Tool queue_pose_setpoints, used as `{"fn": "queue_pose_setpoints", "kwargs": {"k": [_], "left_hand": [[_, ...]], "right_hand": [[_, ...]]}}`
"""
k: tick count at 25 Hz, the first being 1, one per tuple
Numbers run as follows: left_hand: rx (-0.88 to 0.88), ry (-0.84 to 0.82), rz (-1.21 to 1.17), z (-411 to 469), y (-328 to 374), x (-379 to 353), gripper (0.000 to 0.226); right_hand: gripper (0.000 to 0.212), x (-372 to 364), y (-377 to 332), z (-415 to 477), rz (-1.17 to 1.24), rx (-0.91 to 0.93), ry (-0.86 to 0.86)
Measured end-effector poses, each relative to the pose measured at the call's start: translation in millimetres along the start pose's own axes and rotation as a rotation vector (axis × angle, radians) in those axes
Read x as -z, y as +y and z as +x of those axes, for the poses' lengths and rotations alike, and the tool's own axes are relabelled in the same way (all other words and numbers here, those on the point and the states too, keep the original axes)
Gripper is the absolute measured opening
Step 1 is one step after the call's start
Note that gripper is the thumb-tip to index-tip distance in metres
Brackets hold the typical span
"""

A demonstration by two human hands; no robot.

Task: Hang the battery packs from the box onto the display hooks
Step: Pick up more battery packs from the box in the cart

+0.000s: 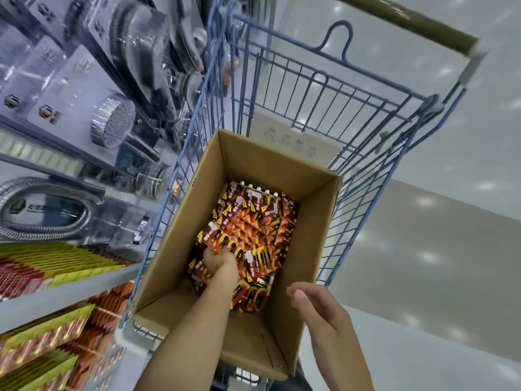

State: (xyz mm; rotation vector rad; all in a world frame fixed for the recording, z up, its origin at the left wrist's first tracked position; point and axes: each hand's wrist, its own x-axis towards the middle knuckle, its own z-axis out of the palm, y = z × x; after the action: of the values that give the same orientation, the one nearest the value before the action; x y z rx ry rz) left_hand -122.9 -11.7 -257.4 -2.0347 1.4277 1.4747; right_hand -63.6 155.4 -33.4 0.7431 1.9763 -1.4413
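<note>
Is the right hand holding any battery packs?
No, the right hand hovers open, empty, above the box; the left hand grips battery packs.

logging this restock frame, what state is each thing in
brown cardboard box: open at the top, partly filled
red and yellow battery packs: heaped loose inside the box
left hand: in the box, gripping packs
right hand: open, empty, over the box rim
blue wire shopping cart: carrying the box
</note>
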Motion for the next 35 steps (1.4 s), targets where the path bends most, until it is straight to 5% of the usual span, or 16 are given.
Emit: {"fn": "queue_pose_setpoints", "kwargs": {"k": [5,8,14,17,22,27,35], "left_hand": [[-0.313,-0.109,0.073,-51,27,75,0.009],[-0.388,-0.232,0.116,-91,35,148,0.009],[-0.176,-0.229,-0.192,-121,14,245,0.026],[-0.131,-0.194,-0.239,-117,2,261,0.030],[-0.138,-0.182,-0.252,-114,-8,266,0.028],[-0.109,-0.221,-0.248,-116,-16,266,0.019],[-0.250,-0.531,-0.232,-136,4,288,0.032]], "right_hand": [[0.012,-22,0,26,-0.127,-0.002,-0.093],[0.015,-49,12,60,-0.256,-0.007,-0.181],[0.031,-139,56,142,-0.730,0.047,-0.348],[0.065,-173,81,172,-1.009,0.078,-0.437],[0.083,-214,116,181,-1.320,0.138,-0.335],[0.063,-206,117,179,-1.126,0.245,-0.305],[0.033,-120,57,112,-0.184,0.085,-0.232]]}}
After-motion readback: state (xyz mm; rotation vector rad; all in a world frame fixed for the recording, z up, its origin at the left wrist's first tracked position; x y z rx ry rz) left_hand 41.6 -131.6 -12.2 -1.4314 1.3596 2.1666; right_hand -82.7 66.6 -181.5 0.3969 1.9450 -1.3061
